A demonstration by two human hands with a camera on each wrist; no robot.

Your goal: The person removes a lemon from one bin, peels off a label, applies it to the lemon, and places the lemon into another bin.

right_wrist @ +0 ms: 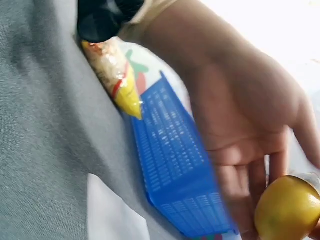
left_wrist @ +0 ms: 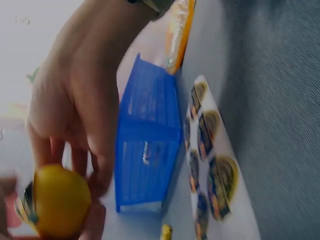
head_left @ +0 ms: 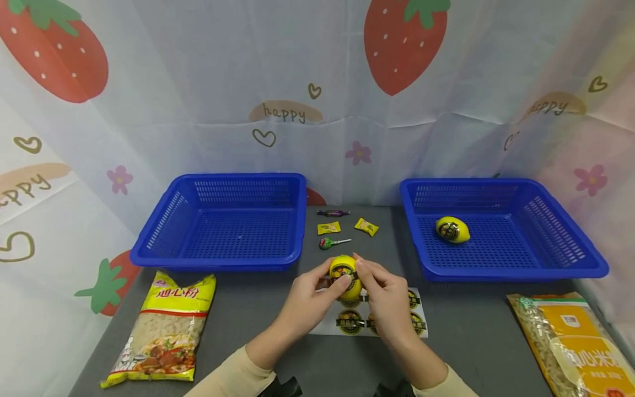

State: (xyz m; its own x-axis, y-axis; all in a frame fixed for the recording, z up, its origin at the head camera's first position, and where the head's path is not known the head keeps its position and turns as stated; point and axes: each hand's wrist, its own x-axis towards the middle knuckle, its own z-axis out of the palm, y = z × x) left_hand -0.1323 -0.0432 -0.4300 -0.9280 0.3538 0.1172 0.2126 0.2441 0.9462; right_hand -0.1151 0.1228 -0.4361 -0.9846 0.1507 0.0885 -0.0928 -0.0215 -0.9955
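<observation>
Both hands hold a yellow lemon (head_left: pixel 354 292) in front of the body, over a white sheet of stickers (head_left: pixel 324 326). On its near face is a round black-and-gold sticker (head_left: pixel 339 270). My left hand (head_left: pixel 308 300) grips the lemon from the left, its thumb lying across the sticker. From the right, my right hand (head_left: pixel 389 300) holds it with thumb and fingers at its side. The lemon also shows among fingertips in the left wrist view (left_wrist: pixel 62 205) and the right wrist view (right_wrist: pixel 287 212). Hands and lemon cover part of the sheet.
A blue basket (head_left: pixel 218 262) stands at left; another (head_left: pixel 516 273) at right holds a stickered lemon (head_left: pixel 452 229). Between them lie two yellow-wrapped candies (head_left: pixel 329 227), a dark-wrapped candy (head_left: pixel 333 213) and a lollipop (head_left: pixel 326 243). Pasta bags flank the front, left (head_left: pixel 166 331) and right (head_left: pixel 575 342).
</observation>
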